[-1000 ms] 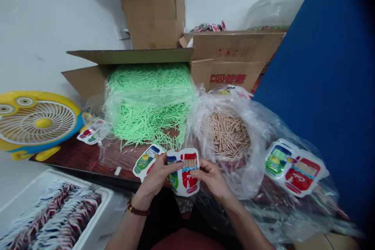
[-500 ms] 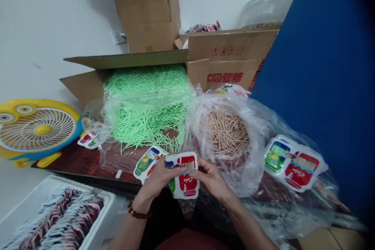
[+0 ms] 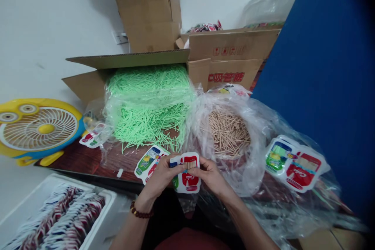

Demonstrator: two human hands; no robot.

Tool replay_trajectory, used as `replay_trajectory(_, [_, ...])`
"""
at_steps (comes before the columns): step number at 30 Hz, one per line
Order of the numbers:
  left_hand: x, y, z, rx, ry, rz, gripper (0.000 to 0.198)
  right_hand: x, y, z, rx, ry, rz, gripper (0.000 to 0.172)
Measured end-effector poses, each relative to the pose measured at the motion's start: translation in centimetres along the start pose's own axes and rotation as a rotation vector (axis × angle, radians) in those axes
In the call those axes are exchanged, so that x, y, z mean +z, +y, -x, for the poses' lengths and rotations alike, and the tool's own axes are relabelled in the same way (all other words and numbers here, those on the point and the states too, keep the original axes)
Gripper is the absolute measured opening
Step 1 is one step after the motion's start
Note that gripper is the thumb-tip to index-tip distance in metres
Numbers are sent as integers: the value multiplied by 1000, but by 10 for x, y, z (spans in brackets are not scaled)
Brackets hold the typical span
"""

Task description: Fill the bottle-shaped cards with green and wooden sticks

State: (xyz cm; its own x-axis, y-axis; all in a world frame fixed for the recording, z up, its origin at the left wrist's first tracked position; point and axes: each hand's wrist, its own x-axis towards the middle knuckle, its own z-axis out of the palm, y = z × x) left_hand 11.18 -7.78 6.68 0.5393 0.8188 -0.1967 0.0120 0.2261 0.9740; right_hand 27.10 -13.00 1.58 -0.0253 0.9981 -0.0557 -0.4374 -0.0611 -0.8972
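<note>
Between my hands is a jar-shaped candy packet [image 3: 191, 183] with a red cola half and a green half, and tan sticks show in its window. My left hand [image 3: 164, 172] grips its left side, thumb laid across the front. On the right edge, my right hand [image 3: 209, 174] pinches it, thumb near the sticks. Just left of my left hand, another packet [image 3: 146, 163] lies on the table. Beyond my hands are a heap of green candy sticks [image 3: 149, 119] and an open plastic bag of tan sticks [image 3: 228, 133].
A yellow and blue fan [image 3: 43, 129] stands at the left. Below it, a white foam box [image 3: 109, 207] holds rows of packets. Filled packets [image 3: 299, 164] lie on plastic at the right. Cardboard boxes [image 3: 152, 19] stand behind, with a blue panel [image 3: 307, 66] on the right.
The packet in my hands has risen slightly and tilted. My right thumb and fingers have shifted up along its edge towards the sticks. The view has moved slightly.
</note>
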Motion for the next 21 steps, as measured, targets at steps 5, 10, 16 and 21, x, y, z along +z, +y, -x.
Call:
replay_trajectory(5, [-2,-5,-4,-15,4,3,27,-1,-2,3,10,15,64,28])
replay_trajectory(10, [5,-3,-6,0,37,43,22,3,-6,4,20,33,-11,37])
replay_trajectory(16, [5,1,-6,-39,23,28,18,-4,-5,5,34,62,1,30])
replay_trajectory(21, [4,2,-6,-110,32,74,24,-6,-4,7,15,101,-50,31])
